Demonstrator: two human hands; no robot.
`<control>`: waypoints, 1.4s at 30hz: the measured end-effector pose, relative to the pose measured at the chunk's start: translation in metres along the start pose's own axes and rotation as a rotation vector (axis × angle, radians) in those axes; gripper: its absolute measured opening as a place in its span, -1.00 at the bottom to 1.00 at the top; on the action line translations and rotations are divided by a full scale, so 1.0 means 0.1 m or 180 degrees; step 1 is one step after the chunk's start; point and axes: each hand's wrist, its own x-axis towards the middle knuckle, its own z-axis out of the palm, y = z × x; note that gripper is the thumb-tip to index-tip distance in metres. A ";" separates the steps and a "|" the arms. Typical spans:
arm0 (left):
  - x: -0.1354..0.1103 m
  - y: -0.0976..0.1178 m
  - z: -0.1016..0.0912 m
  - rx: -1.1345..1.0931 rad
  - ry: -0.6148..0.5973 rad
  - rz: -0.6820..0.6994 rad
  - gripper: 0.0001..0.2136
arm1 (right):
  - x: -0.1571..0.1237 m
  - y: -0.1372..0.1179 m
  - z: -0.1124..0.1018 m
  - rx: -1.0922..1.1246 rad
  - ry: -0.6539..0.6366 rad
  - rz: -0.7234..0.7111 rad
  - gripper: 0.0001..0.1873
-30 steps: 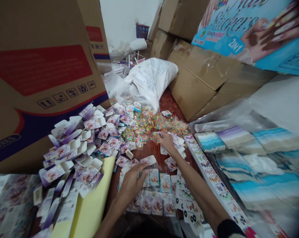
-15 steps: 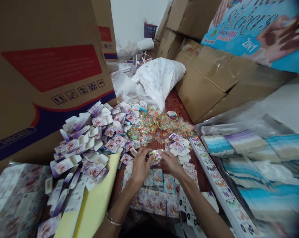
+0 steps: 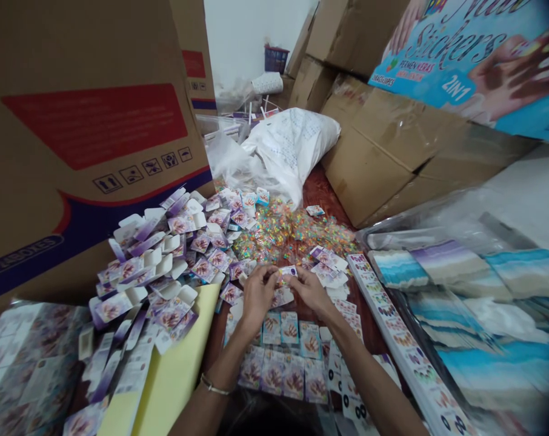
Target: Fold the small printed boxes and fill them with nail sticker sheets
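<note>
Item: one small printed sticker piece [image 3: 288, 272], mid-view, pinched between left hand [image 3: 260, 293] and right hand [image 3: 314, 293], fingers nearly closed. Change I log: the right hand has left the candy sachets [image 3: 265, 233] at twelve o'clock; my reading, reaching gives way to two-handed handling. Nail-sticker cartons [image 3: 154, 257]: ten o'clock.

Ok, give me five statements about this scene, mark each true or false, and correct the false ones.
1. The left hand and right hand meet at one small printed item. True.
2. Both forearms are bare. False: a bracelet circles the left forearm.
3. A yellow sheet lies left of both hands. True.
4. The blue panel is at upper left. False: the blue panel is at upper right.
5. Colourful small packets lie beyond the hands. True.
</note>
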 end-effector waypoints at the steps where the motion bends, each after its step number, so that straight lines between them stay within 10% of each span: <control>1: 0.03 0.01 0.01 0.0045 0.0017 0.0004 -0.88 | 0.01 0.01 -0.02 -0.0116 0.0063 -0.0043 -0.72; 10: 0.13 0.07 0.08 0.0776 -0.0011 0.0433 -0.82 | 0.11 0.10 -0.20 -0.1392 0.0755 -0.0654 -0.82; 20: 0.31 -0.13 -0.77 0.1301 0.0930 0.0256 -0.75 | 0.18 0.13 -0.32 -0.1644 0.1009 -0.0794 -0.82; 28: 0.34 0.06 -0.40 0.1900 0.0450 0.0644 -0.72 | 0.04 -0.16 0.00 -0.1184 0.0897 -0.0756 -0.78; 42: 0.87 -0.17 -0.74 0.1885 0.0205 0.0451 -0.80 | -0.02 -0.12 -0.13 -0.0403 0.0896 -0.0263 -0.73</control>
